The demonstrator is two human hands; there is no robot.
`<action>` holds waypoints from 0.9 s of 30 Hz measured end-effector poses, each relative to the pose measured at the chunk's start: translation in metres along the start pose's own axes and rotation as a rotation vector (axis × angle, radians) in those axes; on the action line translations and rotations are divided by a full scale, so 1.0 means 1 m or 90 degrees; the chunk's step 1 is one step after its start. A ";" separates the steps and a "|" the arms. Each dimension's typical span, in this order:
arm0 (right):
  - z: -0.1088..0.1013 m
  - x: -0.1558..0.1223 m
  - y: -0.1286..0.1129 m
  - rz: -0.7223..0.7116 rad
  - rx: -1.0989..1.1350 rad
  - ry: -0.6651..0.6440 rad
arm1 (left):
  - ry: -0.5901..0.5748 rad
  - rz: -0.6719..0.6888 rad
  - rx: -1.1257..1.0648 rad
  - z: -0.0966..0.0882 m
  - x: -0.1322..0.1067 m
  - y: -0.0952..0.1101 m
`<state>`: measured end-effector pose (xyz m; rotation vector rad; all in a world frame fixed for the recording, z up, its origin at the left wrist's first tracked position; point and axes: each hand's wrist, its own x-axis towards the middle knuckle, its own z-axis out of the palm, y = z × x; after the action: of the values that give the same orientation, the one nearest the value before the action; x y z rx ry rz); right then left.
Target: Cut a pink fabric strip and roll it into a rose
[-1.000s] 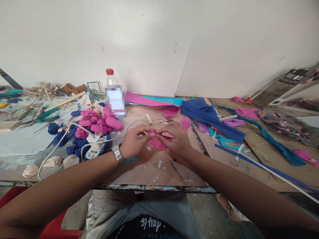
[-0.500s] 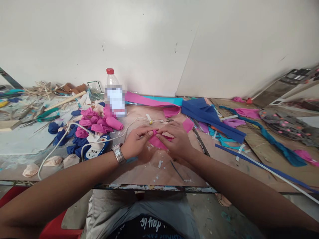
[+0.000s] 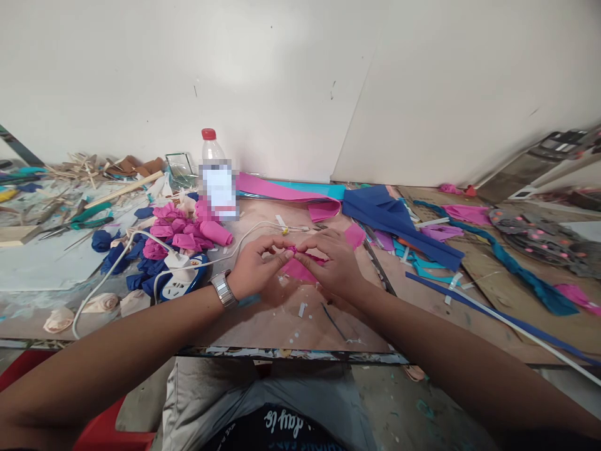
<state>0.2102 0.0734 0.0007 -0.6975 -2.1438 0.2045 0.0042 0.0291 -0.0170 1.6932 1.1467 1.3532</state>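
Note:
A strip of pink crepe paper (image 3: 300,270) is pinched between my two hands over the middle of the table, its upper edge gathered into small folds. My left hand (image 3: 257,264), with a metal watch at the wrist, grips the gathered end between thumb and forefinger. Close beside it, thumb tip near thumb tip, my right hand (image 3: 332,262) pinches the same strip. The loose lower part of the paper hangs below the fingers. To the left lie several rolled pink paper flowers (image 3: 171,228) and dark blue ones (image 3: 143,269).
A white and blue power strip (image 3: 181,283) with a white cable sits left of my hands. Behind it stand a red-capped bottle (image 3: 212,149) and a lit phone (image 3: 220,191). Pliers (image 3: 94,216) lie far left; blue crepe paper (image 3: 399,219) lies right.
My hands stay almost in place. The fingertips have shifted slightly along the pink strip, and its gathered edge sits a little lower between them.

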 end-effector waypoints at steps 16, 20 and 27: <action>-0.001 0.000 0.001 -0.004 0.007 0.002 | -0.005 -0.007 -0.023 -0.001 0.002 -0.001; 0.000 -0.001 0.002 -0.006 0.011 0.008 | -0.001 0.030 -0.017 -0.001 0.002 0.003; 0.000 0.000 0.001 -0.004 0.021 0.007 | 0.008 0.006 0.011 -0.001 0.001 0.000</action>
<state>0.2105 0.0741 0.0001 -0.6704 -2.1268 0.2319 0.0028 0.0303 -0.0163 1.7066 1.1626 1.3642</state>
